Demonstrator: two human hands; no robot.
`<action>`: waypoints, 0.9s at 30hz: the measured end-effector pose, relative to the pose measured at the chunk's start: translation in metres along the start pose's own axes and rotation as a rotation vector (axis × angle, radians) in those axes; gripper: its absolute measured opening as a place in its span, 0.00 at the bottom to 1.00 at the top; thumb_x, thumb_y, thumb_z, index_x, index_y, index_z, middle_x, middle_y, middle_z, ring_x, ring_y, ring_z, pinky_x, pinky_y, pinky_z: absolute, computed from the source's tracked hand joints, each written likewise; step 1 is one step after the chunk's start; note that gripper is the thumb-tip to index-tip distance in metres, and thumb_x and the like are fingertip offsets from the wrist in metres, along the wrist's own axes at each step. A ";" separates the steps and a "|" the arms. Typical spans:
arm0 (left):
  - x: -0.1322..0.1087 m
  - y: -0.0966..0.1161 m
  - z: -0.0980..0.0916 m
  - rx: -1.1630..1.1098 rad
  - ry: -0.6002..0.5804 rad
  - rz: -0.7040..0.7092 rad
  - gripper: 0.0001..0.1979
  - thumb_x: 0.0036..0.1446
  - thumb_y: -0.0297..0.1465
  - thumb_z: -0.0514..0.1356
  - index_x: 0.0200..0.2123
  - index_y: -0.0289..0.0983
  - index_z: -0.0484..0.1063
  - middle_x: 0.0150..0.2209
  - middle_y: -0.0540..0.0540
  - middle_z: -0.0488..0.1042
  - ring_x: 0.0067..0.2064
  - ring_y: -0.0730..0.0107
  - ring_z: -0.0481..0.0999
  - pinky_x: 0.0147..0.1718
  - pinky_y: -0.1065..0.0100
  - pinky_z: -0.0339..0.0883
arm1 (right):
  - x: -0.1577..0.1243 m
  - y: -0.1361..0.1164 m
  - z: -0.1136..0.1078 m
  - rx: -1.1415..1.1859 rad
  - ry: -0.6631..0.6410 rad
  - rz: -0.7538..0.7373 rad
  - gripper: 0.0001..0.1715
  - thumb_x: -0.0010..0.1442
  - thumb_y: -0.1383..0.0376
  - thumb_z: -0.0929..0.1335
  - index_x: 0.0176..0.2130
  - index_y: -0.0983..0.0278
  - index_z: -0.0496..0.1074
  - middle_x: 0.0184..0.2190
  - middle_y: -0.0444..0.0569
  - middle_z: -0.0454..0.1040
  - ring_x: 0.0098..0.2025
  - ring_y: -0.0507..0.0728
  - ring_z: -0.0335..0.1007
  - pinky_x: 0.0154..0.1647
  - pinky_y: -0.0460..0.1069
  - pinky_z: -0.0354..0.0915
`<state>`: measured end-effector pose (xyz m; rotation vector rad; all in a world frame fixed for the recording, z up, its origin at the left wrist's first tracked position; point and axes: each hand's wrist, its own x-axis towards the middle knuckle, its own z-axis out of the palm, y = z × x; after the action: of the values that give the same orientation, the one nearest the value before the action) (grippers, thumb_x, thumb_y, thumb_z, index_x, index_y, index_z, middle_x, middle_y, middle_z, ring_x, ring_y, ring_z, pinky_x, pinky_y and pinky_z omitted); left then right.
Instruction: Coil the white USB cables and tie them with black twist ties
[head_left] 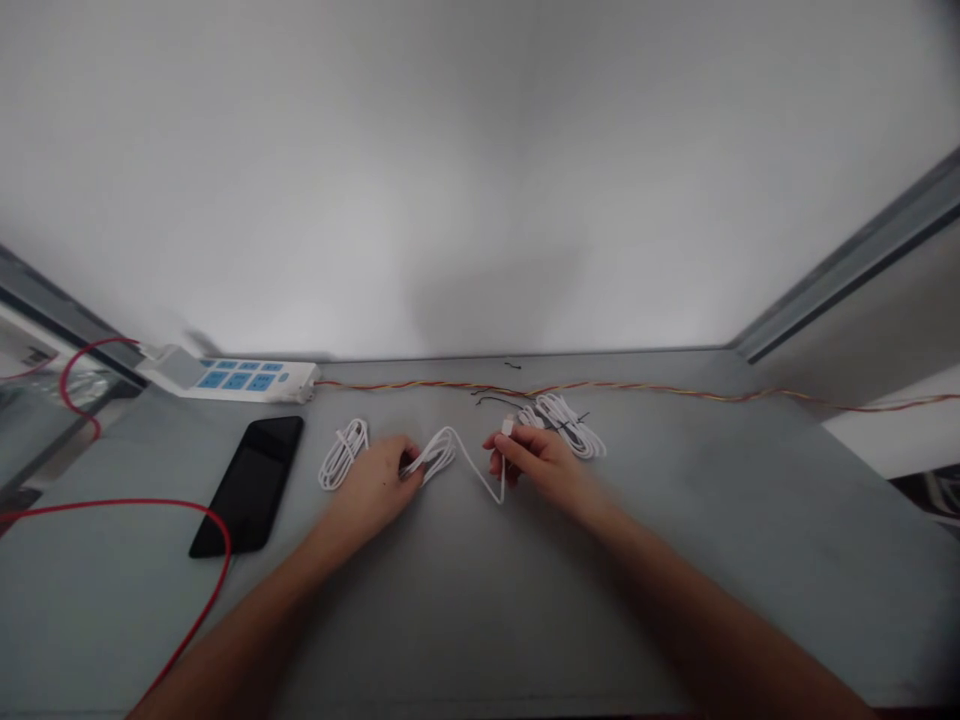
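Observation:
My left hand (379, 482) is closed on the looped part of a white cable (442, 452) lying on the grey table (675, 520). My right hand (536, 462) pinches the same cable near its plug end, which points up by the fingertips. The cable sags in a V between the two hands. A coiled white cable (343, 452) lies just left of my left hand. Another bundled white cable (568, 424) with a dark tie sits just beyond my right hand.
A black phone (253, 482) lies face up at the left. Behind it is a white power strip (232, 378) with blue sockets. A red wire (150, 505) loops across the left side. A twisted red-yellow wire (637, 388) runs along the back wall.

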<state>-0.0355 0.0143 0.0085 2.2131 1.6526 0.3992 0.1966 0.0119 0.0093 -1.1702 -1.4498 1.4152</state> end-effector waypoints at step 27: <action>-0.004 0.005 -0.004 -0.409 -0.217 -0.032 0.10 0.54 0.37 0.59 0.37 0.37 0.68 0.34 0.49 0.74 0.31 0.71 0.71 0.30 0.71 0.62 | -0.004 0.007 0.001 -0.553 -0.113 -0.102 0.23 0.65 0.54 0.59 0.25 0.63 0.69 0.18 0.41 0.63 0.22 0.50 0.59 0.23 0.46 0.50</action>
<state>-0.0346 0.0096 0.0144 1.8533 1.3518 0.4279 0.1970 0.0074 0.0021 -1.3325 -2.0312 1.0503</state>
